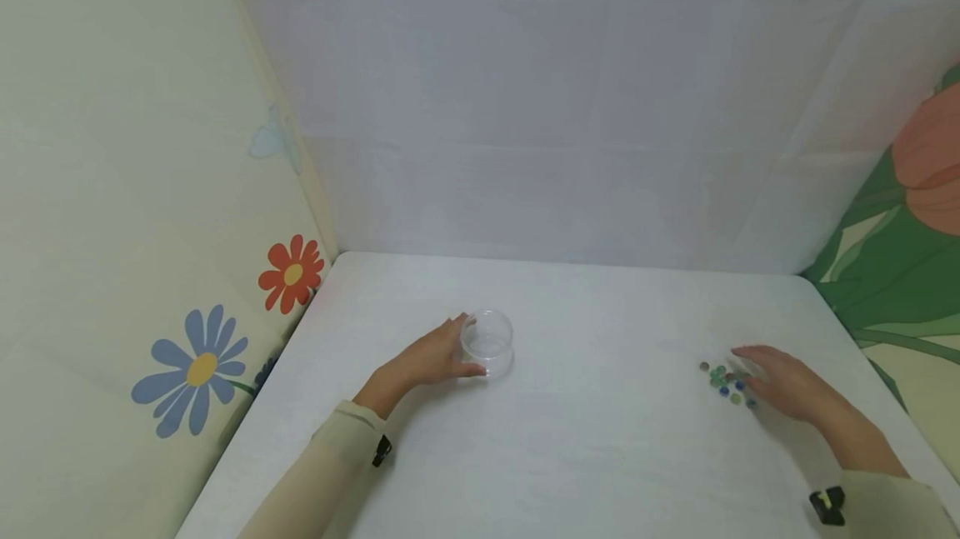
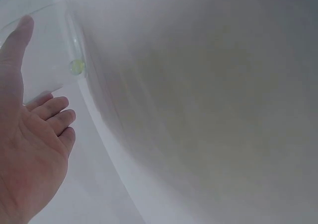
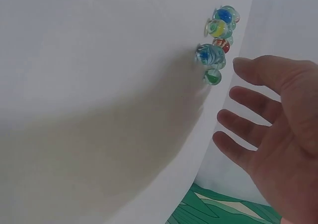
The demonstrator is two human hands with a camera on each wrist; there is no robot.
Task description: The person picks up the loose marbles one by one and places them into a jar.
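My left hand [image 1: 429, 356] holds a clear round cup [image 1: 489, 344] from its left side, thumb in front and fingers behind. In the left wrist view a single yellow-green marble [image 2: 76, 66] shows through the wall near the cup's base. Over to the right, my right hand [image 1: 783, 382] is at the right edge of a small cluster of glass marbles [image 1: 717, 376] on the table. Its thumb and fingers are spread apart in the right wrist view, with blue, green, yellow and red-swirled marbles [image 3: 217, 28] just off the thumb tip. Nothing shows in that hand.
A white table [image 1: 585, 439] carries both the cup and the marbles. White sheeting [image 1: 562, 106] stands along its back edge. Flower-printed panels flank the table, a pale one [image 1: 112, 189] at left and a green, leafy one [image 1: 907, 272] at right.
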